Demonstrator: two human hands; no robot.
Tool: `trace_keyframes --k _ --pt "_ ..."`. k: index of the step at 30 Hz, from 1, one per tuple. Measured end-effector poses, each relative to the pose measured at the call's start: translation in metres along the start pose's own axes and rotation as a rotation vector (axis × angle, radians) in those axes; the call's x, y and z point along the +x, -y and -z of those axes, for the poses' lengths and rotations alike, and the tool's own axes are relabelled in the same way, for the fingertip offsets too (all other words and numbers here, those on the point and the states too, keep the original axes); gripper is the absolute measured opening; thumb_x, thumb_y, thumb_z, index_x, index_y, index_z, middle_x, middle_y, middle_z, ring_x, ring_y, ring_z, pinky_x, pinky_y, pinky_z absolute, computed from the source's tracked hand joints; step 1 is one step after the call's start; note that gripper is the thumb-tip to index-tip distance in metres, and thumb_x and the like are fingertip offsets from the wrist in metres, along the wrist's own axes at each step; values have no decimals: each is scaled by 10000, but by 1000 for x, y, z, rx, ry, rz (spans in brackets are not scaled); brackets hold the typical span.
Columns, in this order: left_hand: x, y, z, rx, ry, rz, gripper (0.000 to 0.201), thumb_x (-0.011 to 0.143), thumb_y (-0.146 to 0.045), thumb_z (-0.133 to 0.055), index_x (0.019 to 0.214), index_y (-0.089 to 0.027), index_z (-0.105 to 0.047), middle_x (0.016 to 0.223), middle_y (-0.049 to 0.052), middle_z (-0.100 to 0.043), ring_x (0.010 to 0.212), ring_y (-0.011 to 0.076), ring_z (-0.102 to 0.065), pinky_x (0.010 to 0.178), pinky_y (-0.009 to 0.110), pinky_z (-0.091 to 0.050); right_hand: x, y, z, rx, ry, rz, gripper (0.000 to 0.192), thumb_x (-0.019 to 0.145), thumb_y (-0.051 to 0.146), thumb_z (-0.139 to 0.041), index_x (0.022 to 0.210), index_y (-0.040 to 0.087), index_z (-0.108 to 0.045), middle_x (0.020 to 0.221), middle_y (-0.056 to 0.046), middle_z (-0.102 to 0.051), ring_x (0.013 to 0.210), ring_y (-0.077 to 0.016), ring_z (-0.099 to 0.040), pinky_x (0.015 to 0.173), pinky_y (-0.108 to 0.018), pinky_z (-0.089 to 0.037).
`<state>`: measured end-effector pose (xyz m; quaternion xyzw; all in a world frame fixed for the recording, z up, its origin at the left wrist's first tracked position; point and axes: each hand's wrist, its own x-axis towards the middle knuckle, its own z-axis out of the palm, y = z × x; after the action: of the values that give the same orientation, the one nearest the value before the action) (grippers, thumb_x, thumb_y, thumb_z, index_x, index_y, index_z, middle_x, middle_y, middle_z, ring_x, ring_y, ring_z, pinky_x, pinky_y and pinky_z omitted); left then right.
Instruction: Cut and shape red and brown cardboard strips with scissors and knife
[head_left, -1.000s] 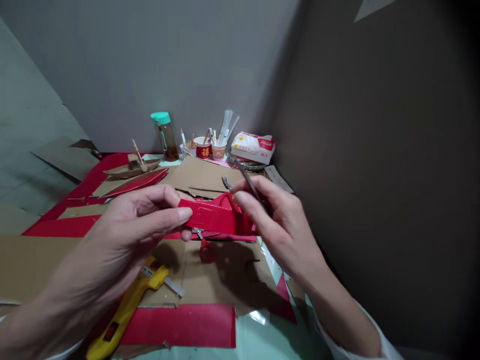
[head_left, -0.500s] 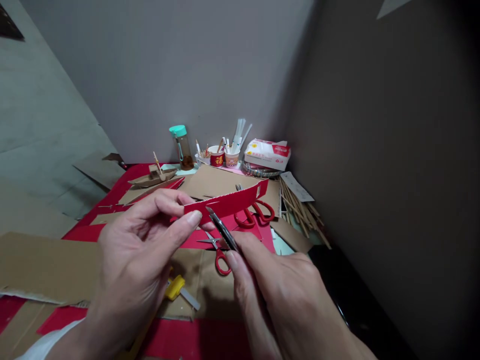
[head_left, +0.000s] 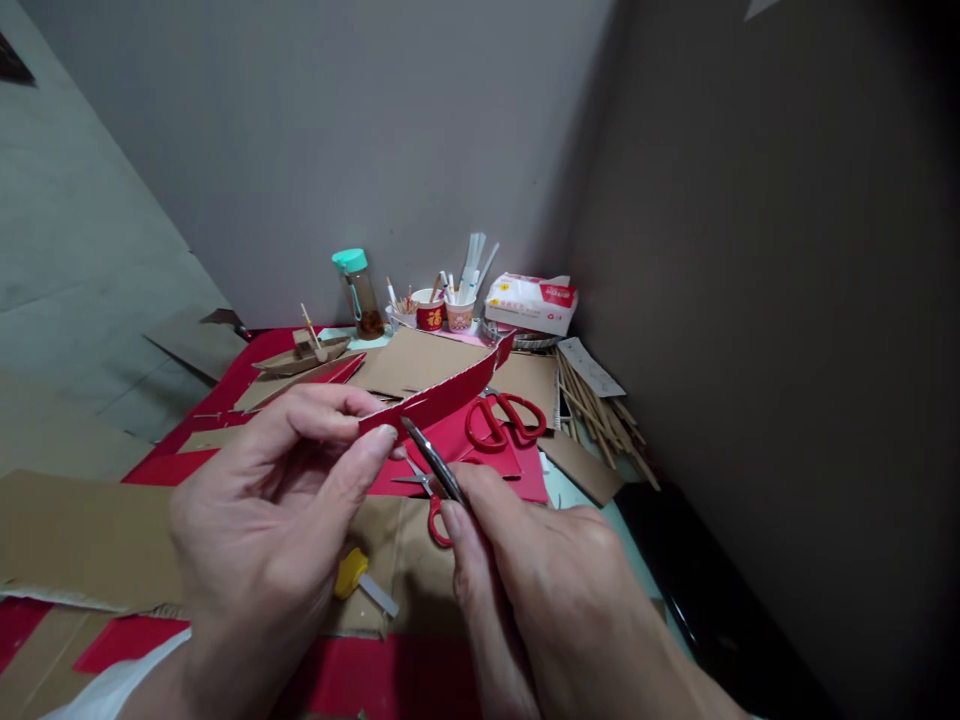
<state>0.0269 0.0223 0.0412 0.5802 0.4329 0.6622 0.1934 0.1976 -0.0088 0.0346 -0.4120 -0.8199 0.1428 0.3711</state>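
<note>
My left hand (head_left: pixel 277 500) pinches one end of a curved red cardboard strip (head_left: pixel 450 391) between thumb and fingers, holding it above the table. The strip's far end rises to the right. In my right hand (head_left: pixel 540 560) is a slim dark craft knife (head_left: pixel 436 462), its tip at the strip's face near my left thumb. Beneath the strip lie large red-handled scissors (head_left: pixel 517 420) and a smaller pair of red scissors (head_left: pixel 433 500). A yellow-handled tool with a pale, flat blade (head_left: pixel 367 585) rests on cardboard beside my left wrist.
Along the back stand a teal-lidded bottle (head_left: pixel 360 295), cups of sticks and pens (head_left: pixel 430 312), and a tissue pack (head_left: pixel 532 302). A small cardboard boat (head_left: pixel 300 355) sits at back left. Wooden sticks (head_left: pixel 604 415) lie at right, and a brown cardboard sheet (head_left: pixel 90 540) at left.
The red strip has tilted, so its face shows narrower and its far end reaches higher. Both hands have shifted slightly left, with the knife tip still at the strip.
</note>
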Motion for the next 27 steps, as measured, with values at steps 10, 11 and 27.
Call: trace_keyframes --k 10,11,27 --pt "-1 -3 4 -27 -24 131 172 831 -165 -808 760 -282 -705 951 -39 -744 952 145 -685 839 211 -565 3 3 6 -4 -8 -28 207 1040 158 -396 975 199 -587 644 17 -591 437 -130 -479 450 -282 -366" --pt "-1 -4 4 -23 -25 135 167 837 -176 -811 763 -285 -708 960 -40 -744 967 145 -682 846 212 -559 4 4 8 -3 -9 -37 207 1043 161 -399 1002 203 -598 652 14 -609 447 -134 -501 459 -280 -384" --pt "20 -19 -14 24 -36 187 214 685 -349 -880 759 -280 -692 872 51 -787 899 311 -766 672 394 -665 4 1 12 -4 26 -82 198 1045 172 -415 964 238 -583 635 24 -621 464 -135 -515 481 -274 -393"
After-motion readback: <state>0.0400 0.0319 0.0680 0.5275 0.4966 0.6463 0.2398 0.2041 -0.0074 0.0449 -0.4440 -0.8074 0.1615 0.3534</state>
